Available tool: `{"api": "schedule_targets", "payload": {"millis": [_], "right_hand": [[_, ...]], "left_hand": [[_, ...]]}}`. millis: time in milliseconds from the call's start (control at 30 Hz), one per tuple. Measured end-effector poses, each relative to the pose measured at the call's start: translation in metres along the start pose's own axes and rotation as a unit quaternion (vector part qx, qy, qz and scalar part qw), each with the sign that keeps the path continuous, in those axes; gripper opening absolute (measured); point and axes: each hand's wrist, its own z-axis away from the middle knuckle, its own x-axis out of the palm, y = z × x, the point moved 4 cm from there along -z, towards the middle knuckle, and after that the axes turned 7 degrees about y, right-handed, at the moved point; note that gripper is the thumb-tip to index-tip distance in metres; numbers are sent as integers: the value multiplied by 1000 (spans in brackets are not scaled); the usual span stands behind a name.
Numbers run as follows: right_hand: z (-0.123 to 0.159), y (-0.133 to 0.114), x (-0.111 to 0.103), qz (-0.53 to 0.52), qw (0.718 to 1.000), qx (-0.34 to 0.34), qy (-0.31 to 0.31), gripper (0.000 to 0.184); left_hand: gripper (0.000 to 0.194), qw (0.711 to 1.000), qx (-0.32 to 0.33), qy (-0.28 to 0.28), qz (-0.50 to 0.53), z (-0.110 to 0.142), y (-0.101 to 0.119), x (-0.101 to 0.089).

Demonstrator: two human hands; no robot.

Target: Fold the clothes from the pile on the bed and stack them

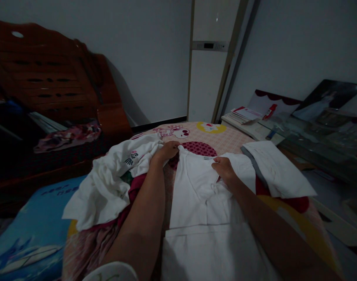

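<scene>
A white shirt [193,187] lies spread in front of me, its neckline with a small label toward the far side. My left hand [168,150] pinches the shirt's far left corner. Closed on the cloth near the label is my right hand [223,168]. The shirt's lower part is doubled over toward me, making a straight fold across it. To the left, a crumpled white garment with a dark print [108,175] rests on dark red and pinkish clothes [100,244]. A folded white garment [279,168] with a grey layer beneath sits at the right.
The clothes lie on a round surface with a pink patterned cover [228,134]. A carved wooden bench [49,78] stands at the left, near a blue printed mat [29,242]. On the right is a glass-topped cabinet [322,144] bearing papers [244,114] and a picture.
</scene>
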Motion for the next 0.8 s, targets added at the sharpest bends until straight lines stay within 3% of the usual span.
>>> {"api": "schedule_targets", "payload": {"millis": [100, 200, 300, 567, 800], "right_hand": [[0, 1, 0, -2, 1000, 0, -1, 29], [0, 0, -1, -4, 1000, 12, 9, 32], [2, -2, -2, -5, 1000, 25, 10, 35], [3, -7, -5, 1, 1000, 17, 11, 34], [0, -7, -7, 27, 1000, -3, 0, 23]], "left_hand": [[39, 996, -9, 43, -73, -4, -3, -4], [34, 992, -16, 37, -117, -7, -8, -2], [32, 993, -12, 30, -111, -7, -10, -1], [19, 992, -87, 50, -71, 0, -9, 1], [27, 991, -97, 71, -61, -4, -12, 9]]}}
